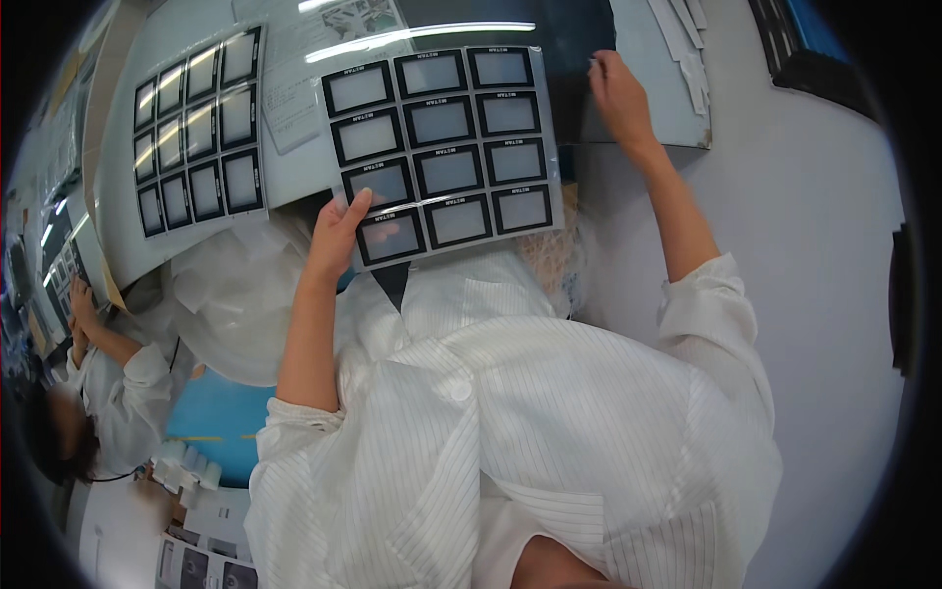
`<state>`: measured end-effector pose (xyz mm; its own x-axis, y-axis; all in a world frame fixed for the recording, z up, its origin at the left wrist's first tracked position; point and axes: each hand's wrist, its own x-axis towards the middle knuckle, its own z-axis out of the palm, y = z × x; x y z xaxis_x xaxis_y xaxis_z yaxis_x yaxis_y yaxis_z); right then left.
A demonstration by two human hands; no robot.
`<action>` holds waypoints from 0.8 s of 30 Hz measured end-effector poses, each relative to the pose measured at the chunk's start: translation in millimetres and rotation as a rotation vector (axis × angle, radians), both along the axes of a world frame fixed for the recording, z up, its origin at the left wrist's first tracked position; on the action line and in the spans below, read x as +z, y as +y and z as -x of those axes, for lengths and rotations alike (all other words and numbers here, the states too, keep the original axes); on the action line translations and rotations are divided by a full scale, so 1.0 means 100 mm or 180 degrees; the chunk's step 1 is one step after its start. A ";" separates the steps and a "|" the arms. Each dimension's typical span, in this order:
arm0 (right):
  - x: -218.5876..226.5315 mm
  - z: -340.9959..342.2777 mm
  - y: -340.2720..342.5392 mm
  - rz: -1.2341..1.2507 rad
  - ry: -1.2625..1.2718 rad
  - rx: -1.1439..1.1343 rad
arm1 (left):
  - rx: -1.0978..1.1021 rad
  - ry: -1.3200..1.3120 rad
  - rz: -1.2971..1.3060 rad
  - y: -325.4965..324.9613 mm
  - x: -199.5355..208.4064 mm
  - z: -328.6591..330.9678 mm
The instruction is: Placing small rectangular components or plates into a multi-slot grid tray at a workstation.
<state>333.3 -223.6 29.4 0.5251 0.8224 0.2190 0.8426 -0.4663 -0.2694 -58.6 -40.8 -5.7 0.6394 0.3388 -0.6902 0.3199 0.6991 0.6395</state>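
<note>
My left hand (341, 234) grips a see-through printed sheet (439, 122) by its lower left edge, thumb on top. Rows of black-framed rectangular panels cover this sheet, and my fingers show through one of them. It is held tilted above my lap, at the table's near edge. Off to the right, apart from the sheet, my right hand (622, 98) is closed with its fingertips pinched beside the edge of a dark mat (574, 74). Whatever is in that pinch is too small to tell.
A similar panelled sheet (201, 128) lies on the table at left. Between the two sheets are printed papers (291, 98). White strips (687, 54) sit at the back right. Clear plastic bags (231, 294) hang below the table. A co-worker's hand (82, 302) works at far left.
</note>
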 end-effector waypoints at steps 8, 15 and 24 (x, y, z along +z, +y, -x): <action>0.14 1.56 0.70 0.0131 0.1280 0.1540 | -0.0247 -0.0092 0.0288 0.03 -0.06 0.07; -0.02 2.06 1.10 -0.0516 0.1116 0.1958 | 0.0014 -0.0376 0.0139 0.02 -0.10 0.05; -0.07 2.21 1.22 -0.0144 0.0924 0.2129 | 0.0141 -0.0662 0.0302 0.00 -0.16 0.08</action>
